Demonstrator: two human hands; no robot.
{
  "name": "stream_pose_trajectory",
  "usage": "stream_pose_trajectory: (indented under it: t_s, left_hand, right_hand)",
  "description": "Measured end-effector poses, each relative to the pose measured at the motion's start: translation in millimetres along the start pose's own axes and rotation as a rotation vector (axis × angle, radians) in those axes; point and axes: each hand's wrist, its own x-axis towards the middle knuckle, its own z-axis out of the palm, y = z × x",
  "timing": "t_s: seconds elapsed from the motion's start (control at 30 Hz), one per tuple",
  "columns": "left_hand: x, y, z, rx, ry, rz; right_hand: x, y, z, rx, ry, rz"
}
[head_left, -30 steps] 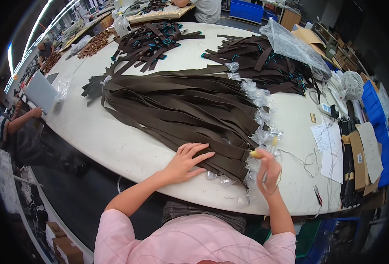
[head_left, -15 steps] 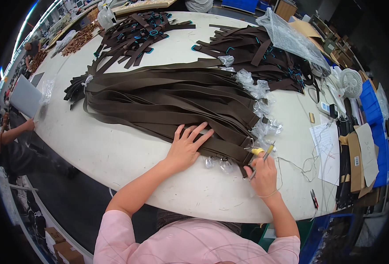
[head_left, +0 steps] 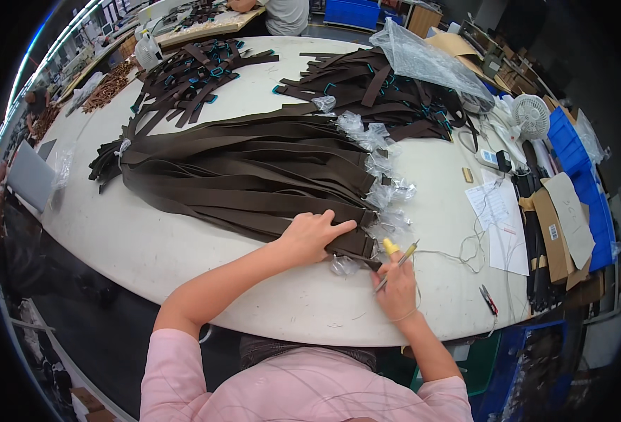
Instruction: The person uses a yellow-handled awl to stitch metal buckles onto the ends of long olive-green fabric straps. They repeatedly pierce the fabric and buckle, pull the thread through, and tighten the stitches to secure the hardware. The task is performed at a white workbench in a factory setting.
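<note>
A big bundle of dark brown flat straps (head_left: pixel 233 162) lies across the table, gathered at its left end, with clear plastic wrapping (head_left: pixel 378 165) along its right ends. My left hand (head_left: pixel 309 238) rests on the nearest straps, thumb and a finger stretched apart. Just beyond the near right strap ends, my right hand (head_left: pixel 397 290) is closed around a slim pen-like metal tool (head_left: pixel 407 254), slanting up to the right. A yellow fingertip cover (head_left: pixel 390 246) sits on one of its fingers. A dark strap end meets the right fingers; whether they grip it I cannot tell.
Two piles of brown straps with blue buckles (head_left: pixel 215 72) lie at the back. Toward the right are papers (head_left: pixel 505 235), small snips (head_left: pixel 489 301), loose white cord, a white fan (head_left: pixel 530 116), cardboard (head_left: pixel 549 232) and blue bins (head_left: pixel 581 183). Another person (head_left: pixel 286 17) stands beyond the table.
My view has shifted, so the table appears further left. The left hand has moved toward the strap ends, its fingers less spread. My right hand has drawn slightly nearer, still holding the pen-like tool.
</note>
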Motion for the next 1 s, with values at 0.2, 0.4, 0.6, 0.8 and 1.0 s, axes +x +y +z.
stream_pose_trajectory:
  t_s: [0.2,0.4,0.6,0.8,1.0]
  left_hand:
    - [22.4,20.3,-64.1,-0.479,0.38,-0.168]
    - [-73.5,21.2,-67.4,-0.09,-0.259,-0.059]
    - [-108.4,29.2,-19.6,-0.106,-0.028,-0.019]
    - [-63.8,-40.0,18.2,0.051,0.163,-0.197]
    - [-62.1,-25.5,-1.8,-0.361,0.176,-0.162]
  right_hand:
    - [31.6,39.2,-27.8,0.069,0.257,0.062]
    - [-6.9,11.2,-60.7,0.3,0.121,-0.093]
    - [-27.2,2.4,-54.3,0.328,0.107,-0.06]
    - [12.6,-18.3,-16.3,0.294,0.02,-0.274]
    - [24.4,-3.4,3.5,0.249,0.099,-0.257]
